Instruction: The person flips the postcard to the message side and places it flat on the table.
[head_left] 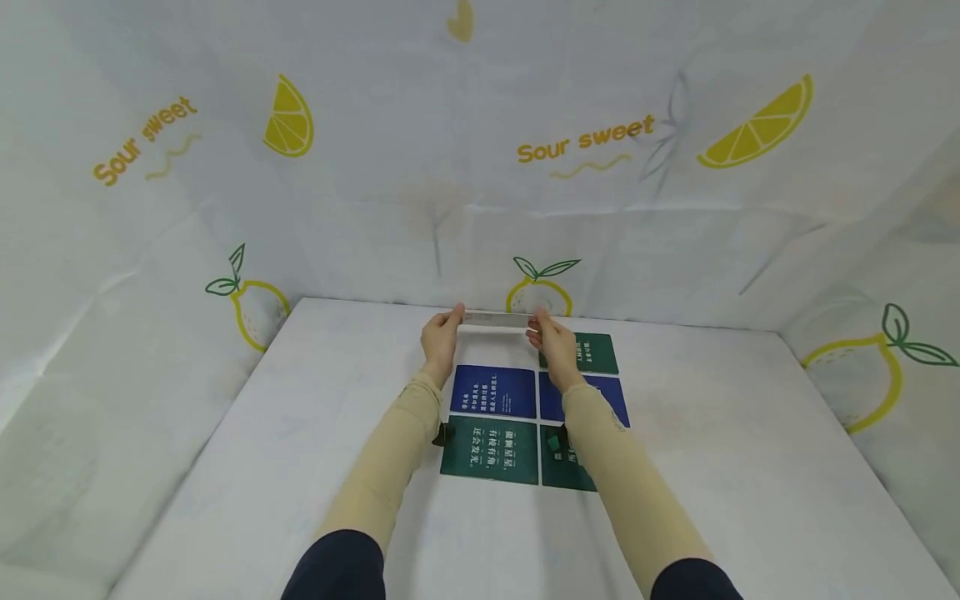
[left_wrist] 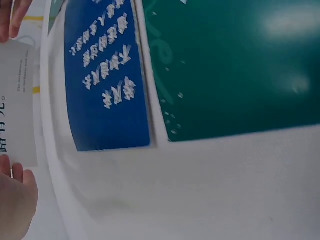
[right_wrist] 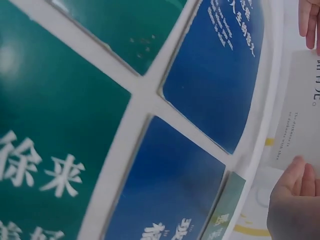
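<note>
A pale card (head_left: 497, 319) with dark print hangs above the far edge of the table, seen almost edge-on in the head view. My left hand (head_left: 441, 337) pinches one end between thumb and fingers, and my right hand (head_left: 553, 343) pinches the other. Both wrist views show the light grey face of this card (left_wrist: 20, 110) and its lines of text. Below the hands lie a blue card (head_left: 495, 392) and a green card (head_left: 491, 450) on the left. A second blue card (head_left: 609, 397) lies partly hidden under my right forearm.
Another green card (head_left: 597, 352) lies at the back right, and one more green card (head_left: 566, 475) at the front right, partly covered by my right arm. All rest flat on the white table (head_left: 337, 400). A lemon-printed curtain (head_left: 375, 217) rises behind it.
</note>
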